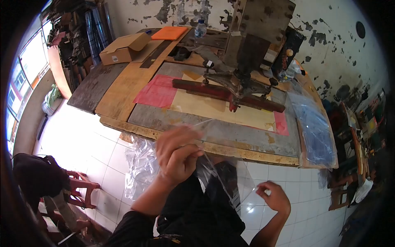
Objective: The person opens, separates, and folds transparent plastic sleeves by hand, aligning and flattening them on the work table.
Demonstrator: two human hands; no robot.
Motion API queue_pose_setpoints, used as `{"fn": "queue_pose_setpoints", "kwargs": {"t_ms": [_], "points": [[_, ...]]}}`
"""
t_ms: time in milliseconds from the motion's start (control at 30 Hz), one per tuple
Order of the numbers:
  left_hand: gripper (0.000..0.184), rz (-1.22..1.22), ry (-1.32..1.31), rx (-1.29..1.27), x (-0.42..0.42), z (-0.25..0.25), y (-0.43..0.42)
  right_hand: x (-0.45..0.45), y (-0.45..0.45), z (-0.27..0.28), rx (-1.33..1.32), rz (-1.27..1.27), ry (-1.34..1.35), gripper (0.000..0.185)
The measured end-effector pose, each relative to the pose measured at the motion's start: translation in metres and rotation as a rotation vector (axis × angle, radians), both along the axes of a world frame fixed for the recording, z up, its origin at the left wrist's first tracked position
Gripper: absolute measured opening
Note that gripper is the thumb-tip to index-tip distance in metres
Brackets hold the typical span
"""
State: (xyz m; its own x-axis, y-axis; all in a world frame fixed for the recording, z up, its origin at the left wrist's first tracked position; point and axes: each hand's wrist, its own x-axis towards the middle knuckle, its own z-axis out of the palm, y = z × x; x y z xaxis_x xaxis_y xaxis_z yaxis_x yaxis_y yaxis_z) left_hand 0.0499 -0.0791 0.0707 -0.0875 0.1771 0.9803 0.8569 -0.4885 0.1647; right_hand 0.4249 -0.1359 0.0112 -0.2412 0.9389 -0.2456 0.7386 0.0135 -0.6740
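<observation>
My left hand (177,155) is raised at the table's front edge, fingers curled and pressed together on a clear plastic sheet (222,175); its upper fingers are blurred. Lower right, my right hand (274,198) pinches the sheet's other side between thumb and forefinger. The transparent sheet hangs between both hands, over my lap. Beyond them stands a metal press (242,78) with a long red bar (201,88) above a cream-coloured sheet (197,103) with pink pieces at its ends.
Clear plastic (140,164) hangs below the table edge (140,129) at left. A stack of clear sheets (314,131) lies at right. A cardboard box (123,47), orange sheet (170,33) and bottle (200,29) are at the back. A red stool (84,189) stands lower left.
</observation>
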Motion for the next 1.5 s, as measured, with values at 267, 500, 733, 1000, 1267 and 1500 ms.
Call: {"fn": "queue_pose_setpoints", "kwargs": {"t_ms": [267, 500, 733, 1000, 1267, 1500], "points": [[0.027, -0.357, 0.31, 0.008, 0.019, -0.001, 0.002, -0.117, 0.025, 0.099, 0.931, 0.214, 0.346, 0.077], [0.027, -0.463, 0.337, -0.128, 0.01, 0.009, -0.001, -0.129, 0.056, 0.1, 0.833, 0.386, 0.271, 0.055], [0.022, -0.709, 0.127, -0.407, 0.029, 0.011, 0.005, -0.125, 0.054, 0.113, 0.748, 0.32, 0.333, 0.031], [0.016, -0.668, 0.104, -0.5, 0.035, 0.013, 0.006, -0.127, 0.059, 0.108, 0.556, 0.177, 0.461, 0.021], [0.017, -0.517, 0.242, -0.894, 0.007, 0.031, -0.005, -0.118, 0.067, 0.107, 0.621, 0.035, 0.502, 0.014], [0.014, -0.53, 0.239, -0.796, 0.008, 0.02, 0.001, -0.114, 0.071, 0.105, 0.634, 0.049, 0.486, 0.015]]}}
